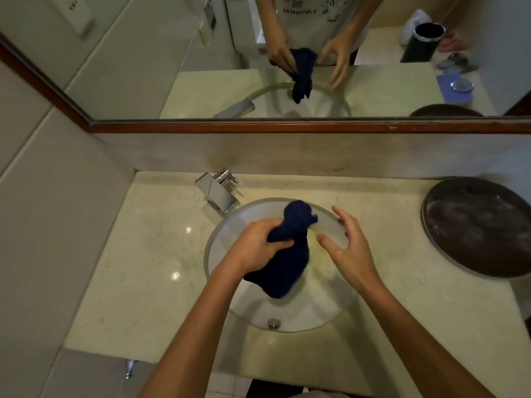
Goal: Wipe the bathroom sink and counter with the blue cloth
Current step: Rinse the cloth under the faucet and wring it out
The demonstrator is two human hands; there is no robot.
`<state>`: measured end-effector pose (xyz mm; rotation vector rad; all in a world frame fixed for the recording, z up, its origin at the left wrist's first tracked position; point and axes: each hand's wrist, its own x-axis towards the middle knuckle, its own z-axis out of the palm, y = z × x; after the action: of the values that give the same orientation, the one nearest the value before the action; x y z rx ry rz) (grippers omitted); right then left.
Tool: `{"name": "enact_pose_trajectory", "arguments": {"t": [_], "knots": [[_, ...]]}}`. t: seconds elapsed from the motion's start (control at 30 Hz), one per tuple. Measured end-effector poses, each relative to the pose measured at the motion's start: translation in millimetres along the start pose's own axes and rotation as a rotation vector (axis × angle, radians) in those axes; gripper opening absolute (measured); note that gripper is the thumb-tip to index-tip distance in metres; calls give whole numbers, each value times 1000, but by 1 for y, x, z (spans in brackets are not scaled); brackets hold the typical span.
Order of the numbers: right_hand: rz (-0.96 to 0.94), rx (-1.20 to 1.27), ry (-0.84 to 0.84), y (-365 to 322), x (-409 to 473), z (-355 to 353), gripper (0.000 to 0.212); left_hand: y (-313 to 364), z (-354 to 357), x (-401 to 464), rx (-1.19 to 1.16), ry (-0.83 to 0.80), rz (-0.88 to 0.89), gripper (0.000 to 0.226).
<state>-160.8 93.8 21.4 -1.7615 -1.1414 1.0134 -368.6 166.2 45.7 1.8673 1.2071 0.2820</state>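
The blue cloth (287, 254) is gripped bunched by the left hand (258, 248) above the sink (230, 225) — the right hand (347, 248) is held open, holding nothing. Little surface would be wiped by such a bunch — streaks may be left

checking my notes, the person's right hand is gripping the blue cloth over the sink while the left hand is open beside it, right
Not quite: the hands are swapped. In the head view the left hand grips the blue cloth over the sink, while the right hand is open beside it, fingers spread and holding nothing.
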Motion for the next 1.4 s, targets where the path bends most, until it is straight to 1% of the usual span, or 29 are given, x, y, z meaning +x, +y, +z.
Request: {"name": "enact_pose_trajectory", "arguments": {"t": [0.03,0.07,0.1,0.13,0.17,0.2,0.27,0.33,0.4,0.47,0.5,0.53,0.63,0.7,0.77,0.83,0.87,0.93,1.0,1.03,1.1,1.17,1.23,1.27,1.33,1.4], "knots": [[-149,-20,-81,-8,1,-4,81,3,-4,1,95,-63,30,10],[-275,-88,-196,-15,4,-7,93,8,-8,2,149,-118,59,6],[-387,-202,-298,-23,9,-9,103,11,-11,2,166,-160,82,9],[-464,-296,-379,-30,14,-10,108,16,-14,3,163,-192,100,16],[-500,-347,-449,-35,20,-11,105,20,-16,2,149,-209,108,19],[-506,-362,-515,-41,28,-13,94,23,-17,1,130,-204,111,17],[-488,-399,-586,-47,41,-15,61,26,-18,0,78,-134,76,17],[-452,-431,-628,-52,50,-20,33,19,-22,-3,7,-91,-64,26],[-395,-389,-643,-51,57,-27,15,4,-27,-7,-26,-172,-186,31],[-311,-330,-644,-47,60,-34,12,-10,-27,-14,-50,-291,-180,27],[-277,-309,-647,-43,61,-37,11,-15,-24,-16,-79,-315,-168,26],[-258,-294,-651,-39,61,-39,11,-19,-20,-18,-110,-301,-169,26],[-244,-278,-608,-28,59,-41,6,-21,-14,-19,-174,-174,-184,20],[-242,-259,-571,-24,61,-41,3,-19,-11,-19,-223,-105,-185,22],[-221,-196,-578,-27,63,-42,5,-16,-11,-21,-408,-75,-207,31],[-175,-102,-579,-34,65,-44,10,-16,-13,-25,-699,-119,-218,43],[-123,-50,-575,-37,66,-45,13,-16,-13,-26,-818,-150,-212,50],[67,63,-587,-38,68,-45,17,-16,-8,-28,-914,-143,-233,58],[237,112,-578,-30,71,-44,24,-19,1,-28,-897,-48,-304,55],[280,105,-565,-24,70,-42,26,-19,6,-28,-870,-9,-339,51],[316,60,-542,-11,65,-36,29,-20,13,-28,-779,23,-376,43],[334,38,-562,-1,57,-33,29,-20,17,-29,-687,60,-369,37],[328,3,-687,1,51,-37,27,-17,16,-31,-592,103,-302,36],[286,-41,-777,-2,50,-41,28,-16,13,-31,-523,101,-237,35],[205,-74,-919,-17,49,-44,37,-8,4,-29,-362,2,-108,35],[132,-84,-979,-34,46,-36,48,5,-3,-24,-276,-116,-47,36]]}}
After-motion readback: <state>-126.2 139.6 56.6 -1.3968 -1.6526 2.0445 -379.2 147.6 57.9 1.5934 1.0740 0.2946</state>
